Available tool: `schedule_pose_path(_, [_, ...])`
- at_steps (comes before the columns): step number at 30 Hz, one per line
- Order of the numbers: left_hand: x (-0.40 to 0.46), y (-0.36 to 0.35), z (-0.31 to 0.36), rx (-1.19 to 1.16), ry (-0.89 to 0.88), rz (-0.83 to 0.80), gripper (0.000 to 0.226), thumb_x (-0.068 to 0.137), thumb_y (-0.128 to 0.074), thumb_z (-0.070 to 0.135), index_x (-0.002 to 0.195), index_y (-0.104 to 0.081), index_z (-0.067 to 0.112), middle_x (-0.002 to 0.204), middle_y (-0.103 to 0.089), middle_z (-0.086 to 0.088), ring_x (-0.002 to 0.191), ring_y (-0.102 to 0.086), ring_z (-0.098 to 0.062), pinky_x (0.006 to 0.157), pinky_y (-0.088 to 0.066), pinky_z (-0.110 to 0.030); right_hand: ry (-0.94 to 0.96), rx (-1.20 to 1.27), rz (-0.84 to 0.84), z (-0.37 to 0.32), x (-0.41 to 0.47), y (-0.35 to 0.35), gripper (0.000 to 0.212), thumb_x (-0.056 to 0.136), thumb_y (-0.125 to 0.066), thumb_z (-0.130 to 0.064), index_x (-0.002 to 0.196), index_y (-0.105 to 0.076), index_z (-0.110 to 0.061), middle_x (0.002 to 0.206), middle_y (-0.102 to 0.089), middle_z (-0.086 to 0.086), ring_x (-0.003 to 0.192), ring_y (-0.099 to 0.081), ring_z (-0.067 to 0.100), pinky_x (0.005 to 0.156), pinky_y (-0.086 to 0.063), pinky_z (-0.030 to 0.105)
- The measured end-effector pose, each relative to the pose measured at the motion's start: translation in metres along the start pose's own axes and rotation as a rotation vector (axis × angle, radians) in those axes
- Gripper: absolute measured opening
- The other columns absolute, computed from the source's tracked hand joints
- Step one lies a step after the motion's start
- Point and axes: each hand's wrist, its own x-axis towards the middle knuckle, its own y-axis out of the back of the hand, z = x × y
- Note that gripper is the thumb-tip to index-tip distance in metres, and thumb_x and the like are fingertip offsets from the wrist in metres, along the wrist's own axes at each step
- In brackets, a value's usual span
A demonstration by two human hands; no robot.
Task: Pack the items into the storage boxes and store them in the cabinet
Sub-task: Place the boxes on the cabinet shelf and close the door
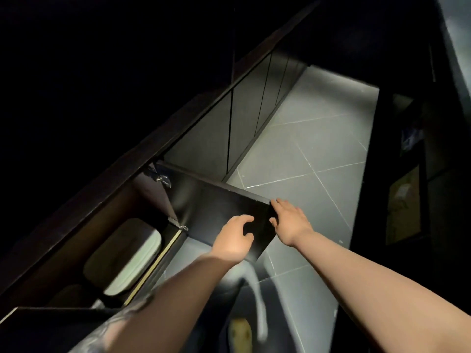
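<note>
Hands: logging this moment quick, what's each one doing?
Left hand: open, fingers loosely spread over the cabinet door, holding nothing.
Right hand: open, fingers on the door's outer edge.

I see the dark, glossy cabinet door [219, 212] swung open on its metal hinges [178, 222], and inside the low dark wooden cabinet [84, 225] sits a pale, rounded-corner plastic storage box [125, 256], blurred, just behind the gold-edged frame

Both bare forearms extended forward. Left hand [235, 239] fingers loosely curled, gripping nothing; right hand [290, 221] fingers straight, spread.
</note>
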Motion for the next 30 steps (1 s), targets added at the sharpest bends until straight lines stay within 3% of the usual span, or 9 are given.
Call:
schedule_pose_path(6, [-0.038,-0.007,-0.027,-0.062,0.047,0.059,0.046,0.087,-0.058,0.015,0.131,-0.049,0.025,0.135,-0.048,0.005,0.121,-0.047,-0.012,0.099,-0.035,-0.021,0.081,0.128,0.166,0.002,-0.025,-0.025,0.046,0.09,-0.055,-0.014,0.136,-0.047,-0.017,0.129,-0.055,0.002,0.119,-0.045,0.025,0.098,-0.035,0.032])
schedule_pose_path(11, [-0.113,-0.008,-0.062,-0.11,0.104,0.008,0.053,0.085,-0.065,0.02,0.135,-0.046,0.02,0.136,-0.047,0.0,0.122,-0.047,-0.014,0.099,-0.037,-0.023,0.262,0.184,0.176,-0.034,-0.082,-0.06,0.043,0.078,-0.069,-0.008,0.12,-0.063,-0.013,0.11,-0.067,0.002,0.103,-0.059,0.026,0.086,-0.045,0.029])
schedule_pose_path(13, [-0.146,-0.006,-0.082,-0.202,0.166,0.011,0.056,0.085,-0.065,0.019,0.137,-0.043,0.02,0.137,-0.046,0.0,0.121,-0.045,-0.008,0.094,-0.037,-0.015,0.374,0.257,0.15,-0.058,-0.107,-0.079,0.046,0.075,-0.073,-0.009,0.12,-0.064,-0.013,0.109,-0.068,0.0,0.098,-0.063,0.024,0.083,-0.05,0.027])
schedule_pose_path(16, [-0.19,0.002,-0.113,-0.347,0.284,0.072,0.059,0.085,-0.065,0.014,0.138,-0.04,0.02,0.136,-0.046,-0.001,0.117,-0.043,-0.003,0.086,-0.033,-0.004,0.471,0.381,0.066,-0.107,-0.137,-0.103,0.052,0.081,-0.072,-0.027,0.13,-0.057,-0.017,0.124,-0.063,-0.004,0.11,-0.061,0.016,0.09,-0.049,0.023])
schedule_pose_path(20, [-0.228,0.029,-0.15,-0.462,0.404,0.268,0.052,0.087,-0.063,0.01,0.135,-0.044,0.017,0.131,-0.052,0.003,0.124,-0.048,-0.014,0.092,-0.037,-0.008,0.708,0.218,0.064,-0.185,-0.14,-0.118,0.054,0.08,-0.075,-0.03,0.129,-0.059,-0.011,0.134,-0.057,0.008,0.117,-0.06,0.027,0.091,-0.053,0.037])
schedule_pose_path(22, [-0.24,0.049,-0.17,-0.385,0.48,0.385,0.047,0.089,-0.062,0.022,0.134,-0.048,0.018,0.129,-0.056,0.0,0.122,-0.051,-0.019,0.099,-0.043,-0.026,0.799,0.152,0.1,-0.225,-0.131,-0.119,0.047,0.078,-0.077,-0.023,0.12,-0.066,-0.007,0.127,-0.062,0.008,0.112,-0.062,0.029,0.087,-0.055,0.042])
schedule_pose_path(24, [-0.249,0.071,-0.191,-0.295,0.528,0.476,0.043,0.089,-0.06,0.032,0.13,-0.053,0.022,0.124,-0.062,-0.001,0.115,-0.057,-0.019,0.095,-0.047,-0.037,0.797,0.138,0.102,-0.262,-0.125,-0.121,0.044,0.076,-0.079,-0.021,0.116,-0.068,-0.007,0.12,-0.066,0.005,0.107,-0.065,0.027,0.084,-0.056,0.043])
schedule_pose_path(28, [-0.253,0.107,-0.22,-0.231,0.569,0.548,0.032,0.086,-0.061,0.041,0.115,-0.06,0.027,0.105,-0.068,0.003,0.094,-0.064,-0.014,0.081,-0.053,-0.037,0.793,0.123,0.161,-0.308,-0.117,-0.127,0.04,0.071,-0.081,-0.009,0.109,-0.071,-0.008,0.11,-0.07,0.004,0.099,-0.068,0.025,0.085,-0.053,0.033])
schedule_pose_path(30, [-0.252,0.119,-0.23,-0.19,0.577,0.588,0.025,0.085,-0.06,0.044,0.105,-0.061,0.029,0.098,-0.068,0.005,0.088,-0.064,-0.013,0.077,-0.054,-0.036,0.862,0.026,0.171,-0.319,-0.114,-0.13,0.05,0.063,-0.081,-0.005,0.111,-0.069,-0.006,0.117,-0.068,0.008,0.106,-0.065,0.029,0.091,-0.05,0.04])
